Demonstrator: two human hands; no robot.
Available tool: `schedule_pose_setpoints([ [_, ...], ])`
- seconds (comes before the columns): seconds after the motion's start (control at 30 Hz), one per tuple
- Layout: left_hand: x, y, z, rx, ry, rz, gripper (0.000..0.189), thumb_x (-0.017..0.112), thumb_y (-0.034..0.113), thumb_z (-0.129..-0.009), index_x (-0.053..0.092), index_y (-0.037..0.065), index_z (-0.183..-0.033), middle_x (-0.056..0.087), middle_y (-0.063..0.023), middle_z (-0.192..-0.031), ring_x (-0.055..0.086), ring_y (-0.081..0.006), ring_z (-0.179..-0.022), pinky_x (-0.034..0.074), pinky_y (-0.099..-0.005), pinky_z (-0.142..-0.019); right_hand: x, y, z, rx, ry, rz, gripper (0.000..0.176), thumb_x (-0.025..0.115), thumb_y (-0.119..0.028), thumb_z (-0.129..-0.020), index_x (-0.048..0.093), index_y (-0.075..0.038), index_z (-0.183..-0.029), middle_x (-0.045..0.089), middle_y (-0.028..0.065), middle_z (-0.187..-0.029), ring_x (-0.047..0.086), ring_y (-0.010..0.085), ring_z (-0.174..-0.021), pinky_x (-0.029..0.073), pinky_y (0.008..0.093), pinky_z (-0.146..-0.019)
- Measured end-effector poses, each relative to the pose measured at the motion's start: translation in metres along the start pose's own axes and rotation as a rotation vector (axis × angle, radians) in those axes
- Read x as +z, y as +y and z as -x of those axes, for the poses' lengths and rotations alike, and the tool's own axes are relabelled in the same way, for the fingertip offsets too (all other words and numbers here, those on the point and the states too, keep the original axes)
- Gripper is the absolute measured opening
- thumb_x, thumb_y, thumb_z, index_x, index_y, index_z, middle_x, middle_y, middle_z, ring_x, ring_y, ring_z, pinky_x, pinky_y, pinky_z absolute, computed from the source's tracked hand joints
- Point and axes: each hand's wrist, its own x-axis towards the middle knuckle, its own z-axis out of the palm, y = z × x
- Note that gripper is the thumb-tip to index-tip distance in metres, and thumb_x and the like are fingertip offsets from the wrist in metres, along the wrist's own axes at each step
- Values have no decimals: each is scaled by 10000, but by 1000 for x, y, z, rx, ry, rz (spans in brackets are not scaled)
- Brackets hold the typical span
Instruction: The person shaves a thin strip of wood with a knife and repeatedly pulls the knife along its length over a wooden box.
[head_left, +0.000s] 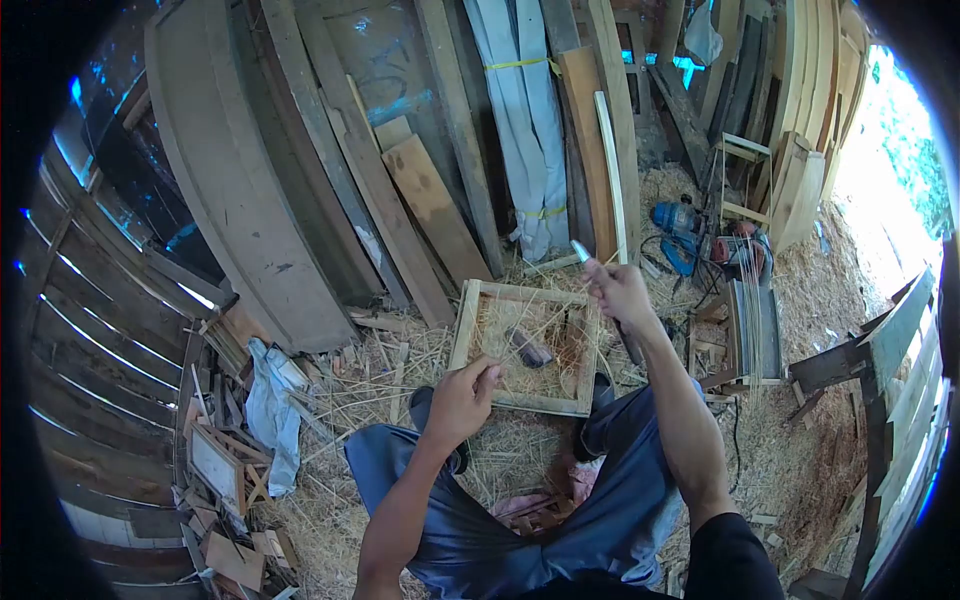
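Wooden frame ahead; left hand closed at its edge, right hand clutching, seemingly, a knife.

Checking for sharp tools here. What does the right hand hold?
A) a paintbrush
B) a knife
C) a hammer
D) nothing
B: the right hand is closed round a knife, whose metal blade sticks up past the fingers, above the wooden frame.
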Motion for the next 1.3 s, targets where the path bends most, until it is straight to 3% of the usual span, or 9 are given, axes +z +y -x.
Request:
schedule_pose_setpoints([
  [0.1,-16,-14,2,-9,-24,-17,160,517,166,-941,617,46,-976,641,-107,-723,610,-236,-588,464,-312,-597,-34,4,-14,11,275,-132,325,556,-305,-938,635,-10,-828,501,-35,-613,398,49,-464,301,217,-396],
  [0.23,-23,-20,-5,-131,-66,54,170,508,175,-956,606,38,-972,644,-109,-739,605,-184,-617,463,-306,-610,-59,1,-8,-25,266,-340,237,534,-220,-928,632,-10,-879,526,-25,-669,409,55,-485,322,217,-407],
  [0.33,-14,-18,-10,-170,-79,73,174,497,174,-966,595,30,-965,616,-117,-710,543,-153,-581,446,-303,-600,0,-9,24,-27,-68,-154,256,528,-253,-946,610,-15,-900,543,-9,-689,441,54,-509,343,211,-421],
  [0.43,-2,-6,-15,-169,-137,55,177,475,148,-976,587,10,-973,569,-37,-704,511,-104,-589,436,-278,-577,67,-15,55,78,-356,-109,331,516,-320,-968,622,-8,-934,551,4,-669,453,51,-508,349,208,-418],
  [0.63,-6,2,-17,-113,-95,72,160,469,130,-976,575,12,-998,597,-60,-753,508,-103,-639,424,-265,-600,72,-10,47,30,-513,-224,316,507,-285,-980,617,11,-964,528,1,-619,401,47,-436,315,214,-384],
  [0.83,-5,-1,-15,-4,-104,36,149,495,130,-963,575,9,-996,627,-98,-770,554,-152,-615,436,-298,-575,54,-10,42,36,-425,-272,345,533,-286,-968,610,41,-889,499,-5,-596,383,47,-426,301,225,-371],
  [0.9,-5,6,-12,36,-24,-50,138,506,149,-949,578,33,-963,536,-150,-641,520,-276,-525,414,-358,-544,48,-9,40,42,-332,-238,354,556,-307,-955,614,36,-891,499,-10,-597,389,44,-437,304,221,-376],
  [1.13,-7,3,-6,41,-50,-94,132,512,164,-942,592,58,-947,523,-164,-628,506,-305,-511,397,-367,-525,34,-14,39,59,-360,-188,358,572,-332,-943,629,17,-889,495,-30,-588,398,37,-454,316,213,-390],
  [1.3,-14,-12,0,-7,-56,-56,127,520,146,-935,604,57,-971,583,-137,-670,524,-277,-515,413,-354,-533,15,-15,30,-17,-201,-193,395,567,-345,-945,627,43,-903,477,-42,-586,387,27,-458,304,197,-398],
])
